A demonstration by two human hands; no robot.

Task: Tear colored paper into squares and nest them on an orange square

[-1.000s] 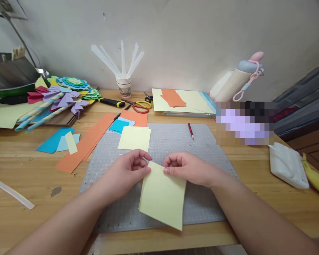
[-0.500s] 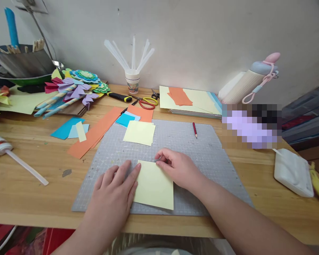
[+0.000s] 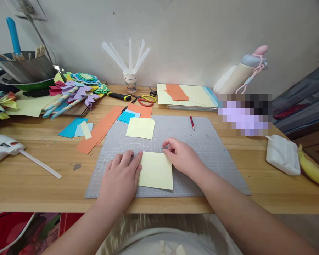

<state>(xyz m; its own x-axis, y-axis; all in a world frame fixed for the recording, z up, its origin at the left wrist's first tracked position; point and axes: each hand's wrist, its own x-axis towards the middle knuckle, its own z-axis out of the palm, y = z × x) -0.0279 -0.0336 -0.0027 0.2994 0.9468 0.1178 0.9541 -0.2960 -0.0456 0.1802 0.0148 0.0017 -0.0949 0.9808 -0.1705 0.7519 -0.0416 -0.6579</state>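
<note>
A pale yellow square of paper (image 3: 156, 171) lies on the grey cutting mat (image 3: 210, 170) near the table's front edge. Along its left side rests my left hand (image 3: 122, 173), laid flat, with the index finger and thumb on the paper. My right hand (image 3: 180, 152) is at the top right corner, its fingers curled and thumb and index finger pinched at the paper's edge. Behind both hands, a smaller stack of pale yellow paper pieces (image 3: 140, 128) overlaps blue pieces (image 3: 126, 117) and an orange piece (image 3: 140, 109).
A red pencil (image 3: 192, 123) lies on the mat. To the left are a glue gun (image 3: 6, 148), orange strips (image 3: 101, 129) and paper flowers (image 3: 77, 86). Scissors (image 3: 146, 101), a utility knife (image 3: 119, 96), a paper cup (image 3: 130, 81) and a paper stack (image 3: 202, 97) stand farther back.
The whole view has shifted a little, with the mat and table front appearing higher. Both hands keep nearly the same places on the paper.
</note>
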